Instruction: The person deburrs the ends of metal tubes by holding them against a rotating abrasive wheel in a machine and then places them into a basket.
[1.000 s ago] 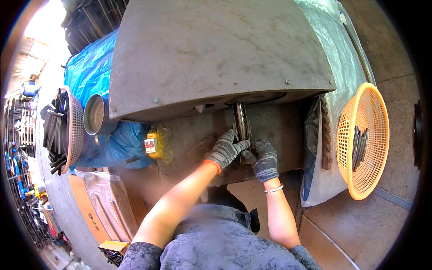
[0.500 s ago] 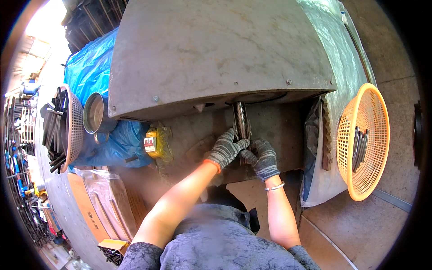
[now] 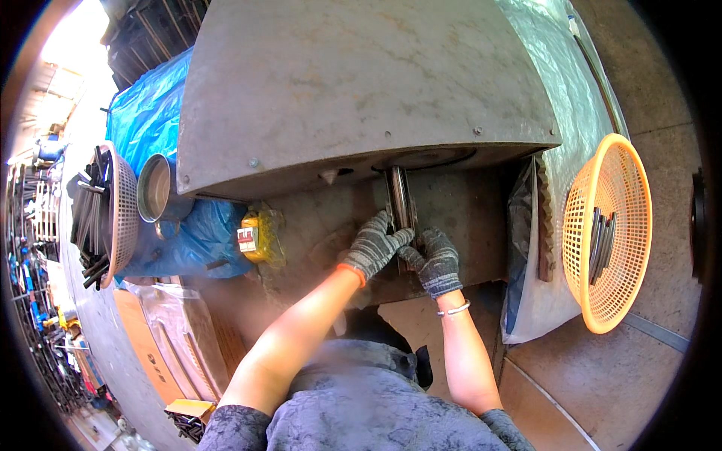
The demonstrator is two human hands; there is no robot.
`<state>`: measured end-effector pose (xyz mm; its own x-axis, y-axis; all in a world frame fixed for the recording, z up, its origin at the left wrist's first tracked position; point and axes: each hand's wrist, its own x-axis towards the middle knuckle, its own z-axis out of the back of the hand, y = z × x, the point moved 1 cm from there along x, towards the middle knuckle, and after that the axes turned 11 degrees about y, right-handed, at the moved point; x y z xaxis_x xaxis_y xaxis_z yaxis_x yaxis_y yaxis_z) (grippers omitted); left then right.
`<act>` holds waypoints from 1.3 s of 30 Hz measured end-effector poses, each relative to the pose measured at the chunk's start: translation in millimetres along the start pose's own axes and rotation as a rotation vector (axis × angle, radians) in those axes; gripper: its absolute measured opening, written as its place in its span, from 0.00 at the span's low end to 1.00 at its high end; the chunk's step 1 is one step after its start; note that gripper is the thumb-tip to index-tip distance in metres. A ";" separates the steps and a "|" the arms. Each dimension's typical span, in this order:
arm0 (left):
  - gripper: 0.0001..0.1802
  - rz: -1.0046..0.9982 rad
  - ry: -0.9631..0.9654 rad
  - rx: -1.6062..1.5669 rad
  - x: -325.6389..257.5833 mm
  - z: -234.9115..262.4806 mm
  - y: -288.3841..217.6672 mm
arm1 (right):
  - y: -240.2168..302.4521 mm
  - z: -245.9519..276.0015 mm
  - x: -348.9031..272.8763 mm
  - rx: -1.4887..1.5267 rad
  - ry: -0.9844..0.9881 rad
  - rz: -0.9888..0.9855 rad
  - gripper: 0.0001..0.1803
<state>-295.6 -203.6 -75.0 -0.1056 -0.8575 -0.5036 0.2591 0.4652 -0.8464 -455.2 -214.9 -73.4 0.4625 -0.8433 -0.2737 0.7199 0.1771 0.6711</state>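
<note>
Both hands wear grey striped knit gloves and meet at the near end of a shiny metal bar (image 3: 400, 197) that sticks out from under a large grey metal hood (image 3: 361, 83). My left hand (image 3: 374, 244) lies along the bar's left side, fingers bent and thumb reaching across its end. At the right side is my right hand (image 3: 435, 261), with curled fingers and its thumb turned toward the left one. Whatever the closed fingers pinch there is hidden by the gloves.
An orange mesh basket (image 3: 639, 248) at right holds several short dark rods (image 3: 602, 244). On the left are another basket (image 3: 128, 214) full of dark rods, a metal mug (image 3: 159, 192), blue plastic sheeting (image 3: 150, 105), a yellow packet (image 3: 259, 237) and a cardboard box (image 3: 143, 338).
The view has shifted slightly, and the hood and bar sit a little further left in it. Both hands stay at the bar's near end, with the right hand slightly more upright.
</note>
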 end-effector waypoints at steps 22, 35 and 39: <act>0.23 -0.008 -0.021 -0.100 5.3 -3.4 13.7 | -2.2 2.7 2.8 0.168 0.064 0.067 0.16; 0.23 -0.014 0.017 -0.130 2.6 -1.9 4.2 | 2.1 1.4 2.0 0.076 0.013 -0.018 0.20; 0.23 -0.028 -0.023 -0.092 -0.5 -2.1 -0.3 | 1.4 7.7 1.1 0.179 0.056 0.004 0.19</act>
<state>-297.7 -202.8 -74.8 -0.0895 -0.8745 -0.4767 0.1669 0.4587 -0.8728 -457.6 -219.5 -67.4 0.4969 -0.8121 -0.3059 0.6172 0.0830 0.7824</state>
